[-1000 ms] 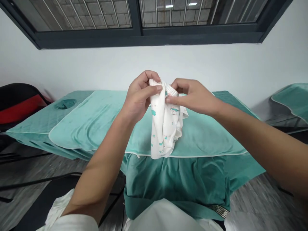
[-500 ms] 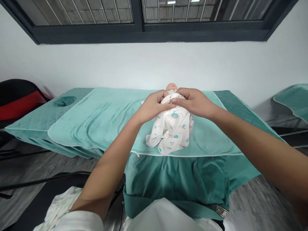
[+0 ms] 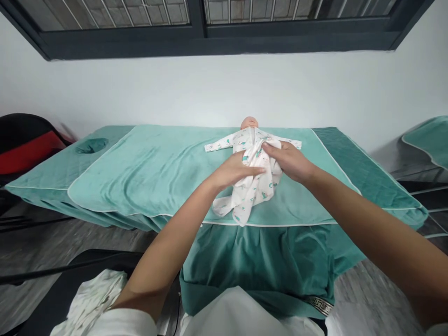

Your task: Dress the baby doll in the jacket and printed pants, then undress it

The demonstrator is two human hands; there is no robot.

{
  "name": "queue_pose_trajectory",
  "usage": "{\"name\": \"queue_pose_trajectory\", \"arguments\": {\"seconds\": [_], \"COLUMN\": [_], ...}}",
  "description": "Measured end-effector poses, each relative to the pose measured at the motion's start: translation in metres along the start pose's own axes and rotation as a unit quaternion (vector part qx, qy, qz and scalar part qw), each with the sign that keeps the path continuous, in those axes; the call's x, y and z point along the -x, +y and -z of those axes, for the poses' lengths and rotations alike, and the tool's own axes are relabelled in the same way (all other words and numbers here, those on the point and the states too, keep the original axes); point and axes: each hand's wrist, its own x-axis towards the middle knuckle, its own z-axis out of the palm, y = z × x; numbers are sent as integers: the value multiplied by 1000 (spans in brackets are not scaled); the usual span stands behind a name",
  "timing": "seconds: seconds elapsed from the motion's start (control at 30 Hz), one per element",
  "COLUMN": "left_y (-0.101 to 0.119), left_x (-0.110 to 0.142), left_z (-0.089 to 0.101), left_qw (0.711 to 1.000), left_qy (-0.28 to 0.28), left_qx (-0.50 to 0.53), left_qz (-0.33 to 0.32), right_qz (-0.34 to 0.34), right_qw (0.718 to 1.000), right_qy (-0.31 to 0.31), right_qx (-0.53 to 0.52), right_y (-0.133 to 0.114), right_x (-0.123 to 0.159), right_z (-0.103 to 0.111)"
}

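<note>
A baby doll [image 3: 249,122] lies on its back on the green bed, its head toward the wall. It wears a white printed top [image 3: 238,138] with both sleeves spread out sideways. In front of its body hang white baby pants [image 3: 261,189] with a green print, their legs reaching toward the near bed edge. My left hand [image 3: 234,172] grips the left side of the pants, thumb across the front and fingers mostly hidden by cloth. Pinched between my right thumb and fingers is the upper right part of the pants; my right hand [image 3: 293,161] is near the doll's sleeve.
A light green sheet [image 3: 154,168] covers the middle of the bed, which has a face hole [image 3: 92,145] at its left. Crumpled white cloth [image 3: 93,303] lies on a dark seat at lower left. A black-and-red chair [image 3: 31,149] stands far left; a wall and window are behind.
The pants went from being held up and bunched to lower over the bed, spread more. My hands moved down and apart, and the doll with its top came into view behind them.
</note>
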Motion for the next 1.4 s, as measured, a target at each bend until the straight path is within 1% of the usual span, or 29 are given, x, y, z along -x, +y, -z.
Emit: {"name": "queue_pose_trajectory", "arguments": {"seconds": [0.03, 0.07, 0.13, 0.17, 0.23, 0.27, 0.3, 0.33, 0.37, 0.43, 0.5, 0.57, 0.6, 0.63, 0.67, 0.7, 0.73, 0.8, 0.87, 0.9, 0.93, 0.97, 1.03, 1.1, 1.13, 1.2, 1.3, 1.37, 1.4], "left_y": [-2, -4, -8, -10, -14, -15, -16, -16, -16, -14, -9, -6, -5, -5, -6, -8, -11, -18, -24, -26, -28, -30, -31, -32, -31, -31, -32, -38, -43], "left_x": [1, 0, -3, -6, -13, -16, -19, -20, -20, -16, -9, -3, 0, 1, 1, 0, -2, -7, -12, -14, -15, -16, -14, -11, -9, -7, -8, -10, -12], "left_z": [0, 1, 2, 3, 3, 3, 2, 1, 0, -2, -1, 2, 5, 7, 10, 12, 14, 14, 12, 10, 8, 6, 4, 4, 4, 4, 2, -1, -1], "left_qw": [1000, 1000, 997, 994, 986, 983, 983, 982, 982, 983, 986, 987, 986, 986, 986, 987, 987, 983, 978, 976, 974, 972, 971, 973, 974, 974, 971, 969, 970], "left_qy": [-11, -8, 34, 62, 109, 124, 130, 128, 122, 90, 28, -43, -68, -77, -71, -51, -22, 31, 53, 55, 53, 49, 32, 1, -16, -28, -2, 17, 29], "left_qx": [-4, 7, 61, 91, 125, 129, 131, 135, 142, 159, 158, 133, 121, 115, 118, 129, 146, 180, 203, 212, 220, 228, 235, 221, 211, 202, 227, 235, 228], "left_qz": [18, 28, 16, 0, -26, -29, -24, -17, -8, 13, 40, 77, 91, 97, 93, 81, 62, 24, 6, 3, 2, 4, 20, 60, 82, 102, 79, 73, 79], "right_qz": [6, 9, 1, -11, -44, -63, -79, -86, -83, -55, -25, -13, -11, -10, -10, -17, -29, -63, -86, -88, -86, -81, -65, -40, -27, -7, 1, -22, -45], "right_qw": [1000, 999, 999, 1000, 996, 990, 983, 981, 984, 996, 998, 996, 994, 993, 992, 993, 994, 992, 984, 983, 984, 987, 991, 989, 987, 982, 979, 979, 980], "right_qy": [16, 27, 28, 10, -65, -107, -134, -139, -123, -60, -10, 16, 25, 30, 29, 17, -8, -87, -153, -160, -149, -123, -58, -2, 15, 32, 42, 53, 55], "right_qx": [-16, -27, -30, -18, 36, 69, 95, 104, 94, 24, -50, -92, -106, -115, -120, -116, -105, -65, -33, -32, -41, -58, -102, -142, -158, -184, -202, -195, -185], "right_y": [2, 4, 6, 7, 7, 6, 5, 4, 3, 3, 3, 5, 6, 7, 8, 9, 9, 10, 11, 12, 13, 15, 17, 19, 20, 22, 28, 37, 43], "right_x": [-1, -1, 1, 2, 6, 7, 7, 7, 6, 2, -2, -5, -5, -5, -4, -2, 0, 4, 6, 6, 6, 4, 0, -6, -9, -12, -10, -3, 3], "right_z": [1, 3, 5, 5, 6, 6, 5, 4, 3, 0, -3, -5, -6, -6, -6, -5, -5, -3, -4, -5, -6, -8, -9, -7, -5, 0, 6, 9, 10]}}
